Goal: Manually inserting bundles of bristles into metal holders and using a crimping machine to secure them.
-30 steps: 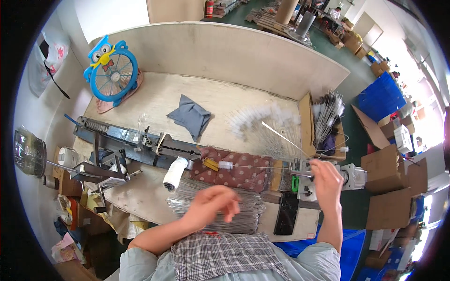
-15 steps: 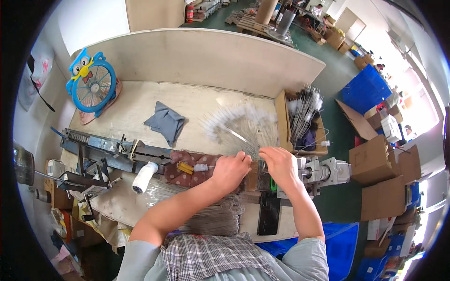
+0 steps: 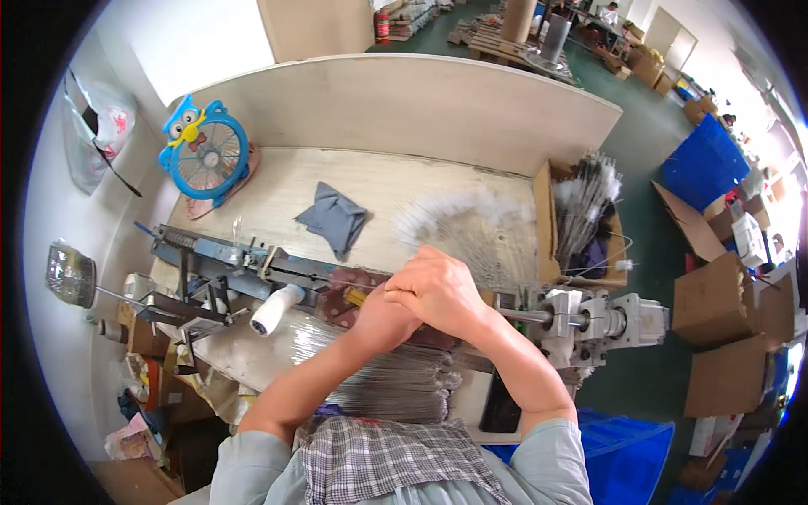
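My left hand point(image 3: 389, 323) is closed low over the polka-dot cloth point(image 3: 338, 313). My right hand point(image 3: 439, 288) lies across its fingers, closed as well. Whatever they grip is hidden beneath the curled fingers. A yellow piece point(image 3: 355, 296) shows on the cloth just beside my left hand. Beneath my forearms lies a thick bundle of thin metal wires point(image 3: 404, 383). Beyond my hands, many wire-stemmed brushes with white bristles point(image 3: 471, 210) are fanned out on the table.
A clamp-like metal fixture point(image 3: 223, 261) with a white-wrapped handle point(image 3: 278, 309) stands at left. At right are a motorised spindle point(image 3: 581, 320) and a carton of brushes point(image 3: 581, 223). A grey cloth point(image 3: 334, 219), blue owl-shaped fan point(image 3: 206, 156) and dark phone point(image 3: 502, 406) also lie about.
Both hands have moved left, away from the spindle, and come together, right over left. The white-bristled brush seen by the yellow piece is now covered or gone. The view has shifted.
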Action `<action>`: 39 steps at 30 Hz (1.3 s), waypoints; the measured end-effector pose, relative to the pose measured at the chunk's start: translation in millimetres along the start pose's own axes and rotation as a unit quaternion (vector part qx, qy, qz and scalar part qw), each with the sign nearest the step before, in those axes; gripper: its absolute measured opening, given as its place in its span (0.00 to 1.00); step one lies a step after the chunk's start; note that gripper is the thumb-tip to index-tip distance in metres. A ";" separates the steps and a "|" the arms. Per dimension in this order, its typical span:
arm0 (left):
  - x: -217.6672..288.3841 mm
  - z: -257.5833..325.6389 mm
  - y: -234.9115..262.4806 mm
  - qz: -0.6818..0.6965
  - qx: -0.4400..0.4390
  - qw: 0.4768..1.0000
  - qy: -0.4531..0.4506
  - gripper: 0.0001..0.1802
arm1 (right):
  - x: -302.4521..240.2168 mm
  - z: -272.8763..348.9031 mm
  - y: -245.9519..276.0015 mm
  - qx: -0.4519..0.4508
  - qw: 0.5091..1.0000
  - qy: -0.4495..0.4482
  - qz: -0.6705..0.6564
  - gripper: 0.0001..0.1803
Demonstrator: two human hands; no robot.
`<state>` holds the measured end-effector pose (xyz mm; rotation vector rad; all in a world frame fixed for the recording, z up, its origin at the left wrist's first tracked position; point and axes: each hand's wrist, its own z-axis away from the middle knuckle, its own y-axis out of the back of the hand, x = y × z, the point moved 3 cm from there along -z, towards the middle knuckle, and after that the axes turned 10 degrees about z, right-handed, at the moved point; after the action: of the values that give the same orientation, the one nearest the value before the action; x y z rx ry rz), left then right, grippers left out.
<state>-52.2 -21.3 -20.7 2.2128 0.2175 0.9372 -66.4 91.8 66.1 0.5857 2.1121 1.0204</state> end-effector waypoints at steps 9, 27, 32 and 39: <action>-11.4 114.8 84.4 0.603 0.341 0.537 0.482 0.19 | -29.4 -34.4 -66.4 -0.023 0.998 -0.018 0.051 0.05; -31.7 92.8 58.8 0.432 0.189 0.766 0.437 0.16 | -48.1 -2.8 -30.7 0.051 0.997 -0.013 0.050 0.06; -9.1 74.1 42.1 0.463 0.227 0.765 0.384 0.05 | -27.0 31.2 -66.8 -0.023 0.998 -0.049 -0.005 0.11; -34.2 89.2 63.9 0.252 0.046 0.872 0.418 0.12 | -15.6 17.5 -116.5 -0.061 0.997 -0.035 0.019 0.04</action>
<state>-23.5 -130.9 -40.0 1.8241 0.0676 2.1909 -53.7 21.8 -29.1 0.5952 1.9691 1.1252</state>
